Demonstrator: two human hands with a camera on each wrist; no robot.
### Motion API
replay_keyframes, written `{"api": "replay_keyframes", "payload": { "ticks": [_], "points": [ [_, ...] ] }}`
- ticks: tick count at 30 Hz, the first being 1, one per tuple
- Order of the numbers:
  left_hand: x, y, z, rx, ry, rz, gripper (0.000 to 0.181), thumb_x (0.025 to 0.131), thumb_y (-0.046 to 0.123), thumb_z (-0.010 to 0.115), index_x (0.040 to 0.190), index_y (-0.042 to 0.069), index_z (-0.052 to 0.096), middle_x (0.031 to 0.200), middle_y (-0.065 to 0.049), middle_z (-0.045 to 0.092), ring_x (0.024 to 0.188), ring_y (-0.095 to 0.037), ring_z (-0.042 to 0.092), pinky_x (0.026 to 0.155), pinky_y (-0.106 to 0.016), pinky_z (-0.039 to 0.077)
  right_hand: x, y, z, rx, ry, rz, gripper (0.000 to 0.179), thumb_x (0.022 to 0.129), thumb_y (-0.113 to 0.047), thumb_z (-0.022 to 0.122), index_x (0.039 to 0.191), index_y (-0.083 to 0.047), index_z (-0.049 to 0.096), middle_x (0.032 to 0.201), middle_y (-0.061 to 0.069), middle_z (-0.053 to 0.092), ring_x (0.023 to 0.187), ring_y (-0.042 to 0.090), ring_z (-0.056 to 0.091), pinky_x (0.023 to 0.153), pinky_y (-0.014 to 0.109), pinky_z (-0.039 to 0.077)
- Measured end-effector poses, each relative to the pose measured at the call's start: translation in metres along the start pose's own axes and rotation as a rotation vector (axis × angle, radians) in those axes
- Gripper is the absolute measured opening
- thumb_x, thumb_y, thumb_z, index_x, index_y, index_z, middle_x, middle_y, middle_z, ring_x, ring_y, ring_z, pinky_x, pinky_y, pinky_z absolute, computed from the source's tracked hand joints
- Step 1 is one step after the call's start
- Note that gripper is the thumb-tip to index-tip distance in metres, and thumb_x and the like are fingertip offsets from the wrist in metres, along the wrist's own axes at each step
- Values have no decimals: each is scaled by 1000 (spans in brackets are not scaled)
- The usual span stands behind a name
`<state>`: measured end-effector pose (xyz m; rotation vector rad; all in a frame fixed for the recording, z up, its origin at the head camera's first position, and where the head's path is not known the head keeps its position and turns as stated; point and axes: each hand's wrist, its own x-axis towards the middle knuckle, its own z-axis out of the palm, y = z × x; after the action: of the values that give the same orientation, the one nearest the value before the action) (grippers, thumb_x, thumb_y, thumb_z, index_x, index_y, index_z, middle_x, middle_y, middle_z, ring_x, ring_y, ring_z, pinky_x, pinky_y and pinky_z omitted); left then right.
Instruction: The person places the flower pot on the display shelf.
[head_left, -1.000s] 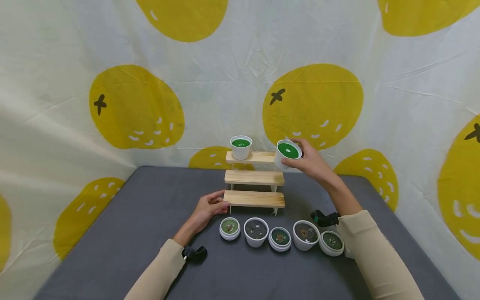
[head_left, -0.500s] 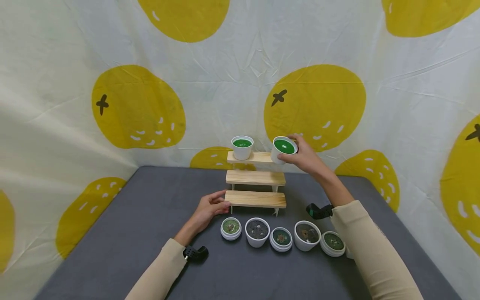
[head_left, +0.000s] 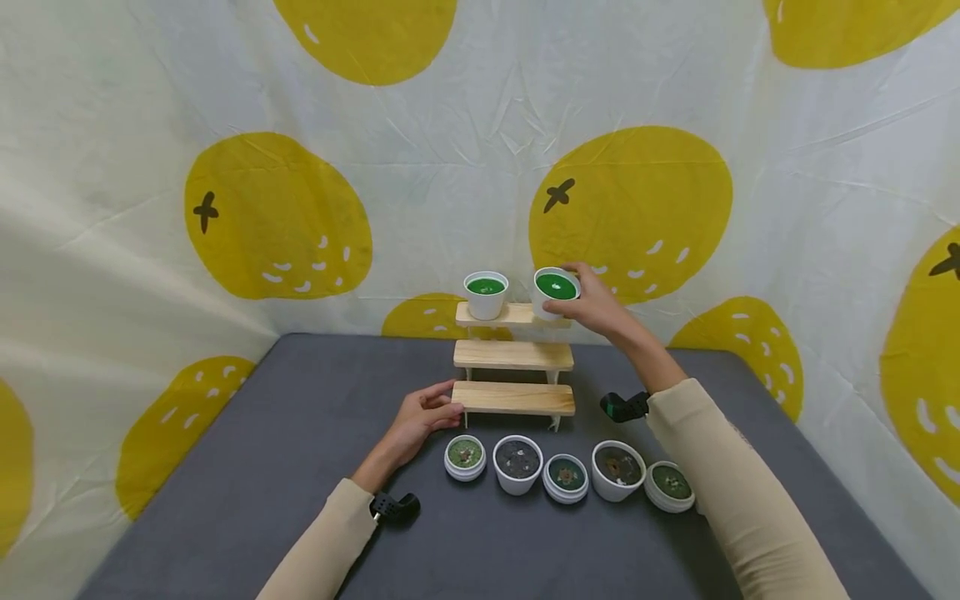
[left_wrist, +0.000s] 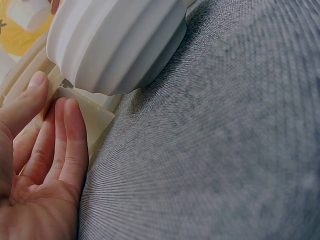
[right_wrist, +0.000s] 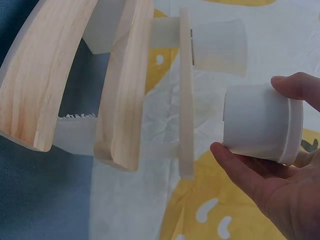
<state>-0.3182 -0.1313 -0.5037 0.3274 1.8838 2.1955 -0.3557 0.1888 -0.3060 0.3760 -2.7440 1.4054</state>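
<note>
My right hand [head_left: 594, 304] grips a white cup [right_wrist: 260, 122] with a green surface inside. The cup is held over the right end of the top board of a three-step wooden stand [head_left: 513, 355]. In the right wrist view a gap shows between the cup's base and that board. A second white cup [head_left: 486, 298], also green inside, stands upright on the board's left end. My left hand [head_left: 416, 423] pinches the left end of the lowest board [head_left: 517, 398]. The left wrist view shows its thumb and fingers [left_wrist: 75, 122] at the board's end.
In front of the stand, a row of white pots runs across the grey cloth: a small ribbed pot [head_left: 465, 457], a dark-filled cup [head_left: 517, 465], another small pot [head_left: 566, 478], another cup [head_left: 618, 470] and a pot [head_left: 670, 487] near my right sleeve. A fruit-patterned curtain [head_left: 450, 200] hangs behind.
My right hand has moved left with the cup and slightly up, bringing it over the top board's right end. The cup is now more upright. My left hand keeps its hold on the stand.
</note>
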Motion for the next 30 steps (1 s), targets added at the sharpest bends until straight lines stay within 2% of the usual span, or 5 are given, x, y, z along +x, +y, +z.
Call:
{"api": "replay_keyframes", "payload": {
  "ticks": [4, 13, 21, 30],
  "points": [
    [-1, 0, 2, 4, 10, -7, 66, 96, 3, 72, 155, 2, 44, 99, -3, 72, 90, -11, 72, 82, -27, 63, 6, 4, 4, 10, -13, 22, 84, 95, -23, 75, 158, -1, 24, 145, 26, 45, 117, 35, 52, 98, 44, 51],
    [1, 0, 3, 13, 20, -2, 67, 95, 4, 73, 155, 1, 45, 99, -4, 72, 89, -13, 73, 81, -28, 64, 15, 8, 10, -39, 21, 62, 87, 93, -26, 76, 159, -2, 25, 148, 25, 46, 122, 37, 51, 105, 47, 45],
    [1, 1, 1, 13, 11, -1, 67, 95, 4, 73, 156, 2, 43, 99, -2, 72, 91, -13, 73, 82, -28, 64, 20, 2, 13, -56, 3, 56, 87, 93, -26, 76, 159, -1, 25, 150, 24, 45, 123, 36, 51, 105, 48, 46],
    [1, 0, 1, 15, 16, -2, 66, 95, 4, 73, 155, 3, 45, 98, -2, 72, 90, -12, 72, 82, -27, 64, 25, -1, 12, -84, -16, 86, 84, 93, -27, 75, 159, -3, 27, 146, 23, 48, 122, 36, 52, 106, 50, 47]
  ]
}}
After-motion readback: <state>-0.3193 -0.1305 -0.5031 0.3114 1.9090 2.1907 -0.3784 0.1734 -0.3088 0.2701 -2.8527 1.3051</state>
